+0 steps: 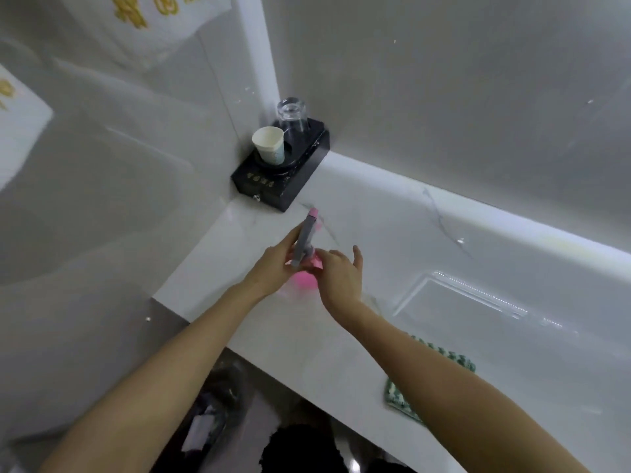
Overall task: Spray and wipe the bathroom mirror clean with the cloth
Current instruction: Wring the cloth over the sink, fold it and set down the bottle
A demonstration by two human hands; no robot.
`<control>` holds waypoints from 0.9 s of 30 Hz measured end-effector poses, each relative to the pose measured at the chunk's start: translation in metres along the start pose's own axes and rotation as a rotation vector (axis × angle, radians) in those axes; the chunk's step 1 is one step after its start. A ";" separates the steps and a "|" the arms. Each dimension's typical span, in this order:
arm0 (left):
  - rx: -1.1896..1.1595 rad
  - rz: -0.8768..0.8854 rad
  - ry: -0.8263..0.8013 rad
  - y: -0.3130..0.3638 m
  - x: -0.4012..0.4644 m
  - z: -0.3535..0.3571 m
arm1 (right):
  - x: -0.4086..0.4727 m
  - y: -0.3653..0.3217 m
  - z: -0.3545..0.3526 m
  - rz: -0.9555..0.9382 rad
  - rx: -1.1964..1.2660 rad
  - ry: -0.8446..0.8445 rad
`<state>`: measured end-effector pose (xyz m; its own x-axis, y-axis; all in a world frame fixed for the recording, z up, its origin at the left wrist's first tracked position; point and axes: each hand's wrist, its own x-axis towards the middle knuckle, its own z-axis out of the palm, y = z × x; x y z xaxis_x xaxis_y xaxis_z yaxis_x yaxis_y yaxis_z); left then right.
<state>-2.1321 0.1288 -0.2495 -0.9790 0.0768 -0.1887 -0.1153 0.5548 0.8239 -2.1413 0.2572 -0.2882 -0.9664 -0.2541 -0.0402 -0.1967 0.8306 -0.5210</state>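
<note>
While both hands meet over the white counter (341, 370), the left hand (273, 264) has its fingers curled round a grey and pink spray bottle (305, 242), which leans with its pink tip pointing far, toward the corner. The right hand (338, 278) is at the bottle's pink bottom part; its thumb and first fingers seem to pinch it while the other fingers stick out, but the picture is blurry there, so I can't be sure.

To me the job looks like it has just begun. The bottle is not aimed up at the mirror (478, 97) yet, and the glass on the far right still has little spots on it.

Nobody holds the green and white cloth (409, 397). It lies flat on the counter's near edge, partly hidden under the right arm. Spraying and wiping are both still to do.
</note>
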 end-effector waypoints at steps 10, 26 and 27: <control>0.067 -0.069 0.076 -0.063 0.039 -0.110 | 0.079 -0.097 0.052 0.009 0.109 0.025; 0.029 -0.032 0.077 -0.106 0.094 -0.145 | 0.138 -0.118 0.098 0.065 0.119 0.070; 0.043 -0.037 0.076 -0.107 0.094 -0.144 | 0.137 -0.118 0.096 0.065 0.130 0.070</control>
<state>-2.2361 -0.0425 -0.2789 -0.9844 -0.0069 -0.1758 -0.1458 0.5916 0.7929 -2.2349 0.0768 -0.3140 -0.9865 -0.1626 -0.0201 -0.1145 0.7716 -0.6257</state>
